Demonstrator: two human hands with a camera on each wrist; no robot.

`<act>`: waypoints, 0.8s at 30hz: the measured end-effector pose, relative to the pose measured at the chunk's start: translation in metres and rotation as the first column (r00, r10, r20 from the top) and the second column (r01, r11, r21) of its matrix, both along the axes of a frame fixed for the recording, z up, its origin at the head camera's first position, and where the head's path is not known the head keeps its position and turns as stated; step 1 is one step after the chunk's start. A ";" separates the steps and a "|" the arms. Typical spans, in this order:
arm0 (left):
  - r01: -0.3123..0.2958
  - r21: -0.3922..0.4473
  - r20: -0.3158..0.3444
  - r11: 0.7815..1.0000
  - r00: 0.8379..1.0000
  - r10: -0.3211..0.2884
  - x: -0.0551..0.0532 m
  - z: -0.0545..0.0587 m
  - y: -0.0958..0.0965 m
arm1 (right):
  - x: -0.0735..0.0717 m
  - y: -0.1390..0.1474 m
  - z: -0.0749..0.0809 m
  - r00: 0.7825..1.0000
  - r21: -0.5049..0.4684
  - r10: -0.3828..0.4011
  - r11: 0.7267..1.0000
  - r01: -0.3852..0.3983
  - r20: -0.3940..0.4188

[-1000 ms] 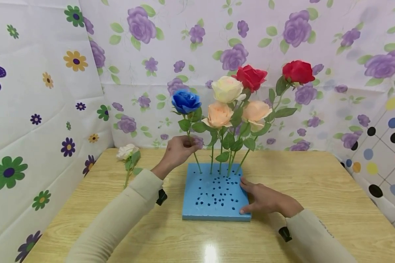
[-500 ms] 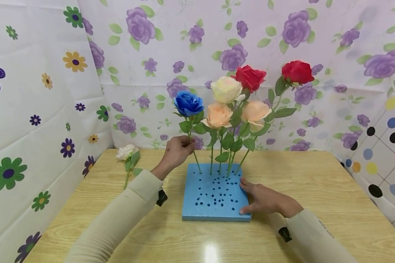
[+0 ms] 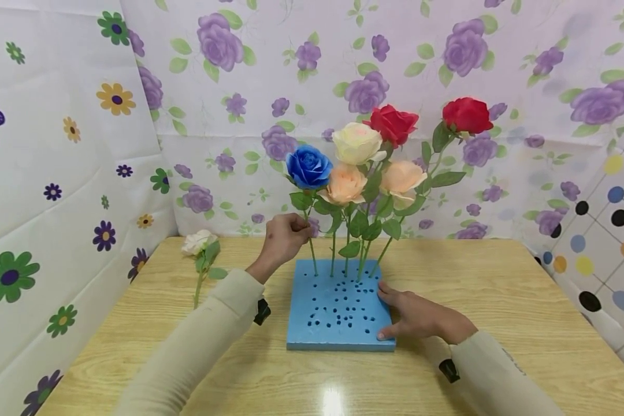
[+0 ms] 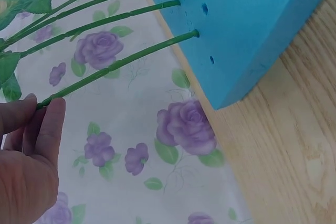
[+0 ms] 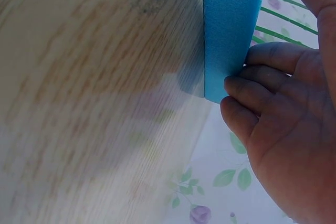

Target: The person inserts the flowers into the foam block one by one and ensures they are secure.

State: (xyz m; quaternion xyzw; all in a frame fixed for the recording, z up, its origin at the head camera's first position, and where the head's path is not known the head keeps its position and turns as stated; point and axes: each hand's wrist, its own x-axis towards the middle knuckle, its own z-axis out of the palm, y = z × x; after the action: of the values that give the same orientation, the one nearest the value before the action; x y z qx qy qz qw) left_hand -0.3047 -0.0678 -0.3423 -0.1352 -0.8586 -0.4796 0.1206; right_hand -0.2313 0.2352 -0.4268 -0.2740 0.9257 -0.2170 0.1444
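Note:
My left hand (image 3: 282,242) pinches the green stem of an artificial blue rose (image 3: 309,167) between thumb and fingers, just below its leaves. The stem's lower end is in a hole near the back left of a light blue foam board (image 3: 299,335); the left wrist view shows the stem (image 4: 121,62) entering it. At the board's right edge rests my right hand (image 3: 421,315), thumb by the front corner and index finger farther back. In the right wrist view its other fingers (image 5: 252,90) lie against the board's side.
Two red roses (image 3: 467,114), a cream rose (image 3: 357,143) and two peach roses (image 3: 401,178) stand in the board's back part. A pale rose (image 3: 200,242) lies on the wooden table (image 3: 468,277) at the left. Flower-printed cloth (image 3: 291,69) hangs behind.
The blue rose's bloom has swung right and slightly down, now overlapping the left peach rose. My left hand has shifted slightly right with the stem. My right hand has stayed at the board's edge.

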 end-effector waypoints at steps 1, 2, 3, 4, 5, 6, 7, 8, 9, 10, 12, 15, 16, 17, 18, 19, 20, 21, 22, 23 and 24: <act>0.001 0.004 0.005 1.000 1.000 -0.001 0.000 -0.001 0.001 | 0.000 0.000 0.000 1.000 -0.002 -0.001 1.000 0.001 0.005; 0.002 0.011 0.015 1.000 1.000 -0.002 0.000 -0.002 0.001 | 0.001 -0.001 0.000 1.000 -0.002 -0.003 1.000 0.003 0.010; 0.006 0.020 0.026 1.000 1.000 -0.006 0.000 -0.002 0.002 | 0.001 -0.001 0.000 1.000 -0.004 -0.004 1.000 0.004 0.015; 0.013 0.030 0.035 0.999 0.999 -0.014 0.001 -0.003 0.002 | 0.002 -0.001 -0.001 1.000 -0.002 -0.006 1.000 0.006 0.020; 0.020 0.040 0.044 0.999 0.999 -0.022 0.001 -0.003 0.003 | 0.002 -0.002 -0.001 1.000 0.000 -0.009 1.000 0.009 0.024; 0.028 0.051 0.049 0.998 0.998 -0.031 0.001 -0.003 0.004 | 0.002 -0.002 -0.001 1.000 0.000 -0.012 1.000 0.012 0.027; 0.036 0.061 0.053 0.998 0.998 -0.040 0.002 -0.004 0.005 | 0.002 -0.002 -0.002 1.000 -0.001 -0.014 1.000 0.014 0.028; 0.043 0.068 0.057 0.997 0.997 -0.047 0.002 -0.004 0.005 | 0.002 -0.002 -0.002 0.999 0.000 -0.015 1.000 0.015 0.029; 0.049 0.079 0.060 0.996 0.997 -0.054 0.002 -0.004 0.006 | 0.002 -0.003 -0.003 0.999 -0.003 -0.014 1.000 0.014 0.031; 0.055 0.094 0.066 0.994 0.996 -0.061 0.002 -0.004 0.006 | 0.002 -0.003 -0.003 0.999 -0.005 -0.014 1.000 0.015 0.032; 0.058 0.117 0.078 0.991 0.995 -0.067 0.001 -0.006 0.006 | 0.002 -0.003 -0.003 0.999 -0.012 -0.010 1.000 0.010 0.033; 0.059 0.130 0.076 0.990 0.995 -0.069 0.000 -0.007 0.007 | 0.003 -0.003 -0.002 1.000 -0.007 -0.003 1.000 0.004 0.029; 0.055 0.122 0.065 0.991 0.996 -0.063 -0.001 -0.008 0.008 | 0.003 -0.003 -0.001 1.000 -0.003 -0.001 1.000 0.001 0.025; 0.046 0.107 0.047 0.993 0.998 -0.051 -0.001 -0.008 0.008 | 0.003 -0.003 -0.001 1.000 0.004 0.001 1.000 -0.001 0.020; 0.037 0.093 0.025 0.995 0.999 -0.039 -0.001 -0.009 0.009 | 0.003 -0.002 0.000 1.000 0.009 0.002 1.000 -0.002 0.014; 0.029 0.084 0.004 0.996 1.000 -0.029 -0.002 -0.009 0.009 | 0.003 -0.002 0.000 1.000 0.013 0.002 1.000 -0.003 0.008; 0.020 0.076 -0.015 0.997 1.000 -0.019 -0.002 -0.010 0.010 | 0.003 -0.002 0.001 1.000 0.015 0.003 1.000 -0.003 0.003; 0.012 0.065 -0.033 0.998 0.999 -0.010 -0.002 -0.010 0.010 | 0.002 -0.002 0.001 1.000 0.017 0.003 1.000 -0.003 -0.002; 0.009 0.059 -0.047 0.998 0.999 -0.006 -0.002 -0.010 0.011 | 0.002 -0.002 0.002 1.000 0.016 0.002 1.000 -0.002 -0.003; 0.008 0.057 -0.056 0.998 0.998 -0.005 -0.002 -0.011 0.011 | 0.002 -0.002 0.002 1.000 0.014 0.001 1.000 -0.001 -0.004; 0.011 0.058 -0.058 0.998 0.998 -0.008 -0.002 -0.010 0.011 | 0.002 -0.002 0.002 1.000 0.011 0.000 1.000 0.000 -0.003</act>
State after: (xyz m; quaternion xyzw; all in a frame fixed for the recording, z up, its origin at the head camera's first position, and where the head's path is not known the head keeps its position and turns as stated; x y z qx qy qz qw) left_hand -0.3063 -0.0565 -0.3525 -0.1496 -0.8397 -0.5010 0.1470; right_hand -0.2297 0.2334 -0.4243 -0.2736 0.9272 -0.2114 0.1444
